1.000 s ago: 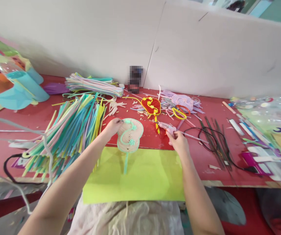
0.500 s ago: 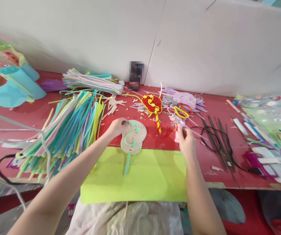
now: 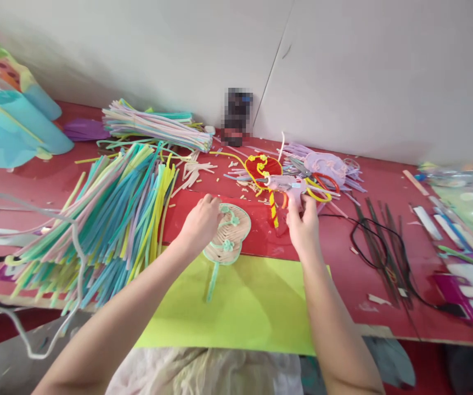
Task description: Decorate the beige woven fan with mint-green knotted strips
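In my right hand (image 3: pixel 304 222) is a pink hot glue gun (image 3: pixel 286 184), its nozzle pointing left over the red and yellow piece. My left hand (image 3: pixel 204 222) is closed at the upper left edge of a small beige fan shape (image 3: pixel 238 233) with a mint-green border, green flowers and a green handle. What the fingertips pinch is hidden. The fan lies partly on a lime-green sheet (image 3: pixel 257 307). Just beyond the glue gun rests a red heart-like piece (image 3: pixel 257 163) with yellow trim and a twisted yellow handle. Scissors (image 3: pixel 319 189) with yellow and orange handles lie behind my right hand.
A big bundle of pastel pipe cleaners (image 3: pixel 117 219) spreads on the left; another pile (image 3: pixel 154 126) lies behind it. A lilac piece (image 3: pixel 325 167) sits among purple strips. A black cord (image 3: pixel 401 258) crosses dark rods on the right. A pixelated dark object (image 3: pixel 237 116) leans against the wall.
My right hand has raised the glue gun and turned its nozzle leftward, toward the fan's side. My left hand now covers more of the fan's left edge. The view has shifted slightly.
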